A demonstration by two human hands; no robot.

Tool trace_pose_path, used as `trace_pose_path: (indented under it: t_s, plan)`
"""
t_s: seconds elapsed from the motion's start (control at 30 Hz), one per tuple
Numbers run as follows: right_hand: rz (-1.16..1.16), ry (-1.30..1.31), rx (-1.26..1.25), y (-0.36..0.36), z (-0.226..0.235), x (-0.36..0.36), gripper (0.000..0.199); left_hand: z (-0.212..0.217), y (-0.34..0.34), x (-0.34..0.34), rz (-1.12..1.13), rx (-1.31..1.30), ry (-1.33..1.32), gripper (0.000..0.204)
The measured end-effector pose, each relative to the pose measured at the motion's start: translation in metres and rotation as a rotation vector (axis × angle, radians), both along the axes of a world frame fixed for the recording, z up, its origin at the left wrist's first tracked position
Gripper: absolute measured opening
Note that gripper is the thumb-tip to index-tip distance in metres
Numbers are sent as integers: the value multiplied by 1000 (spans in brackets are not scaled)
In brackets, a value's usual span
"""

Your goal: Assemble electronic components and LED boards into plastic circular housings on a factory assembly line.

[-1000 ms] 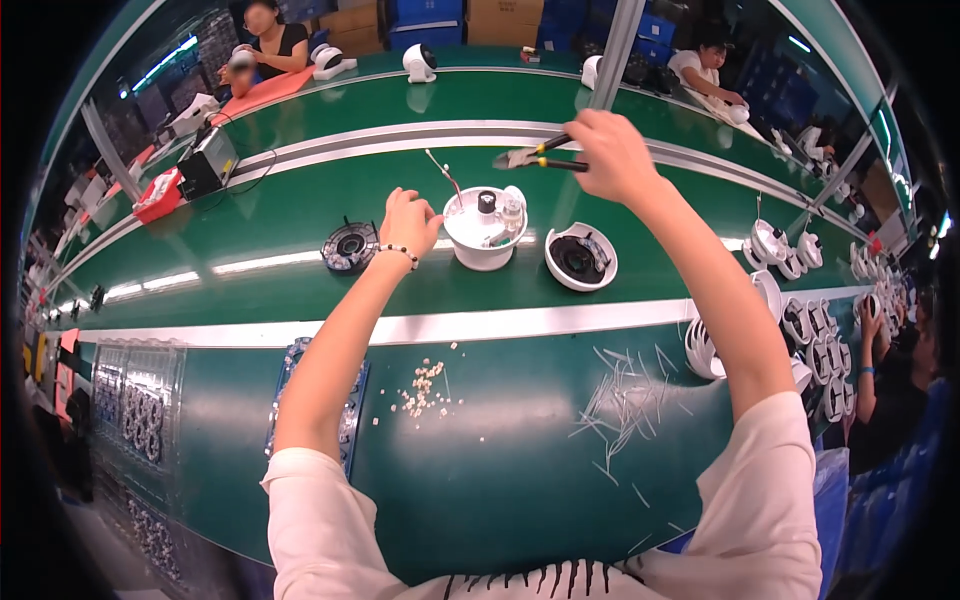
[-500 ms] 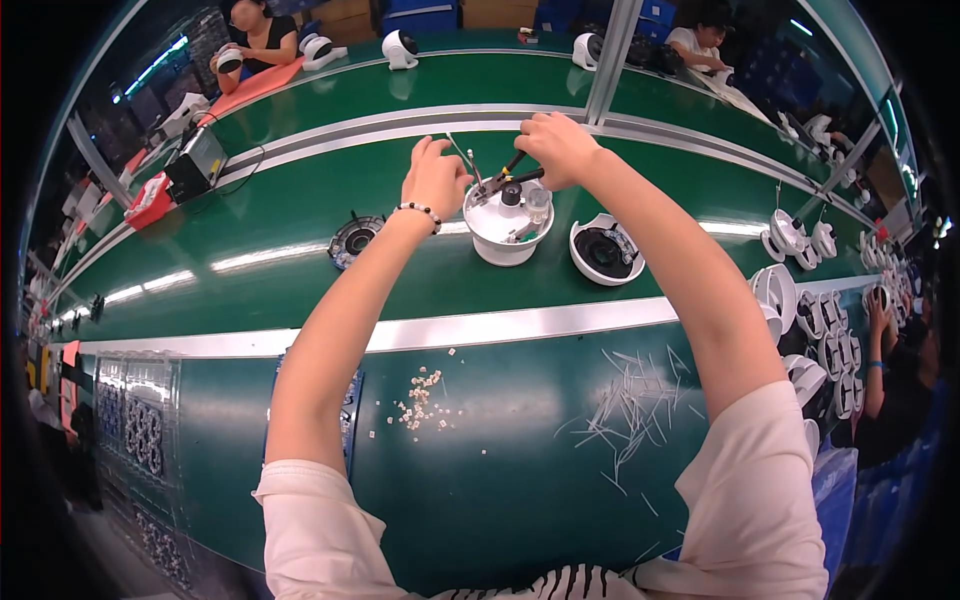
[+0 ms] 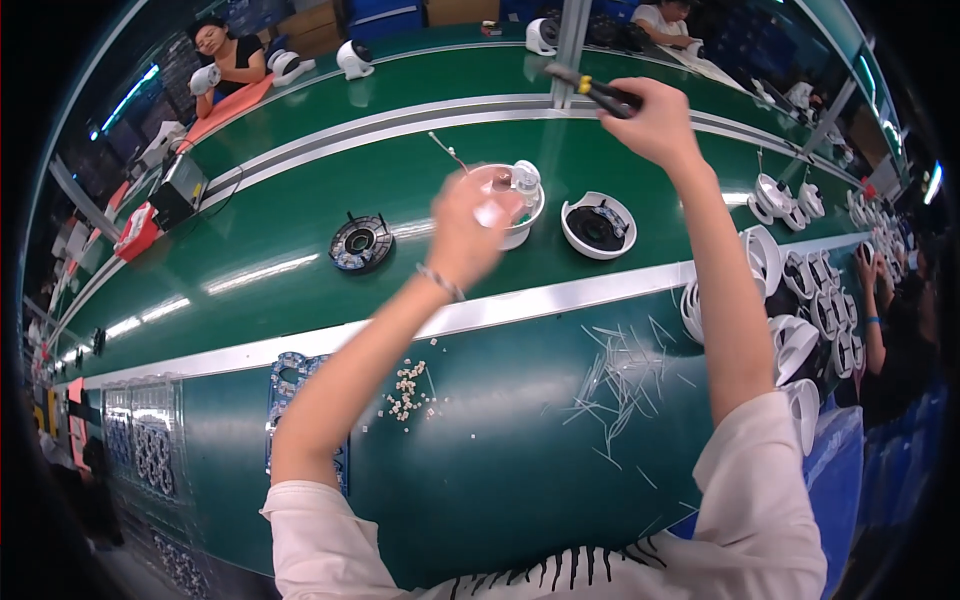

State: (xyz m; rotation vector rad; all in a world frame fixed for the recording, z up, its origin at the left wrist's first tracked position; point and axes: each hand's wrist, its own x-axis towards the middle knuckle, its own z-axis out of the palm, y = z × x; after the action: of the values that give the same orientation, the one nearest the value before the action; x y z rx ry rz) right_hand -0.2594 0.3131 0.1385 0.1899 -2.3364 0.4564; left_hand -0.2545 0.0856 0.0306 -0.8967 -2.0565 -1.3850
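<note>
My right hand [image 3: 655, 118] is closed round the dark handles of a pair of pliers [image 3: 588, 86] with yellow marks near the joint. They are raised over the back of the bench, apart from the parts. My left hand [image 3: 472, 225] is over a white round housing [image 3: 520, 240], smeared by motion, so its grip does not show. A clear small cylinder [image 3: 525, 180] stands in the housing, and a thin cable [image 3: 448, 150] sticks out beyond my left hand. Right of it lies a white shell with a black inside [image 3: 600, 228]. A black ring part with circuit board [image 3: 361, 243] lies left.
Small white connectors [image 3: 407, 392] and thin white strips [image 3: 625, 375] lie scattered on the near green surface. A blue circuit panel [image 3: 290, 375] is partly under my left forearm. White shells [image 3: 795, 345] crowd the right side. People work across the bench and at right.
My right hand has drawn the pliers out of the housing, up and to the right. My left hand has moved from the housing's left rim over its front, nearer me.
</note>
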Motion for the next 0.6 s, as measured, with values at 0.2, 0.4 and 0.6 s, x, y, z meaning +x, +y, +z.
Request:
trace_pose_path:
  t_s: [0.2,0.4,0.6]
  plan:
    - [207,-213,-109,-40,-15,207,38,-35,0,44,-359,-544,12,32]
    - [298,-618,-137,-77,-129,331,49,-42,-90,-79,521,-657,-264,39]
    - [428,-664,-112,-100,-162,351,57,-81,-135,-121,597,-927,-437,49]
